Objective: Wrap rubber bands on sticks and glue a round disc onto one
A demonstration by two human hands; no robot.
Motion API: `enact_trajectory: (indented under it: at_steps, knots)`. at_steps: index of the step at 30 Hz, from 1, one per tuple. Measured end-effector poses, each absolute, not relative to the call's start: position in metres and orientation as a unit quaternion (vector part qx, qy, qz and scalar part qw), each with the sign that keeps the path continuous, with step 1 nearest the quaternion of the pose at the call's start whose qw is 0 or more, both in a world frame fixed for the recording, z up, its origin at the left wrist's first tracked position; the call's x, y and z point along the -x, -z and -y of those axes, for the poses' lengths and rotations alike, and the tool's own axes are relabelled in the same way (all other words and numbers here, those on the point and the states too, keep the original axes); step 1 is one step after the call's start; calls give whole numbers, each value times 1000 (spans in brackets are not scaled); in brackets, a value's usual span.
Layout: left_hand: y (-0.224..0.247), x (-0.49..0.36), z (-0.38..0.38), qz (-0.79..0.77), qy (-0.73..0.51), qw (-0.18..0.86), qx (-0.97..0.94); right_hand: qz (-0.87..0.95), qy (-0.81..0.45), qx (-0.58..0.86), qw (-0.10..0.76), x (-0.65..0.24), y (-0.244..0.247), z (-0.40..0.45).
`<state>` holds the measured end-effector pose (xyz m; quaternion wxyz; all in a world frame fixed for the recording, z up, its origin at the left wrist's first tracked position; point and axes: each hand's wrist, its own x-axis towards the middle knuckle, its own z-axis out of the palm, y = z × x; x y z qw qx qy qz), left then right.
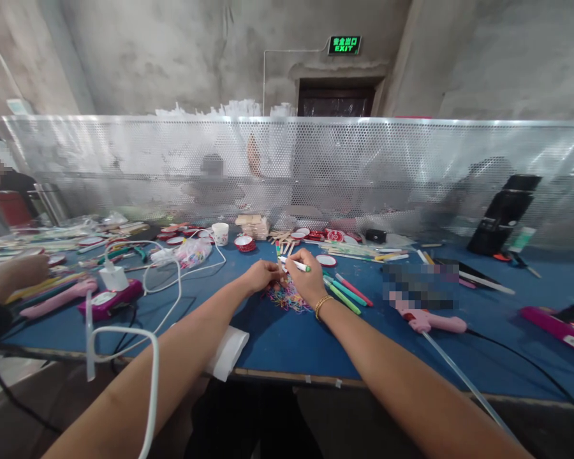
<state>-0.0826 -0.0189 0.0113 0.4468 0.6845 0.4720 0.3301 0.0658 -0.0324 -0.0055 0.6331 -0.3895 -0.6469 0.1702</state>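
My right hand (306, 277) is closed around a white marker (295, 263) with a green end, its tip pointing left. Close beside it, my left hand (262, 276) pinches a thin upright stick (278, 250) with a green upper part; the fingers partly hide it. The marker reaches across to this stick. Under both hands lies a pile of thin multicoloured loops (289, 298). To the right of my right hand are several markers, among them a green one (345, 298) and a red one (356, 290).
Pink glue guns (433, 320) lie right and left, with a purple power strip (111, 299) and white cable (179, 280). Bottle caps (243, 243), a paper cup (220, 234) and wooden sticks (282, 240) line the back before a perforated metal screen (268, 166). Another person's hand (16, 277) is at left.
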Motion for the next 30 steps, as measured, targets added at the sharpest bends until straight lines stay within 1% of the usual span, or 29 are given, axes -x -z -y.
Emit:
enact_trajectory:
  at_steps: [15, 26, 30]
  knots:
    - [-11, 82, 17, -467, -336, 451, -682, 644, -188, 385, 634, -67, 6, 32]
    - [-8, 83, 14, -459, -337, 452, -687, 645, -159, 402, 630, -67, 6, 31]
    - [-8, 83, 13, -466, -339, 452, -681, 635, -166, 404, 637, -68, 5, 33]
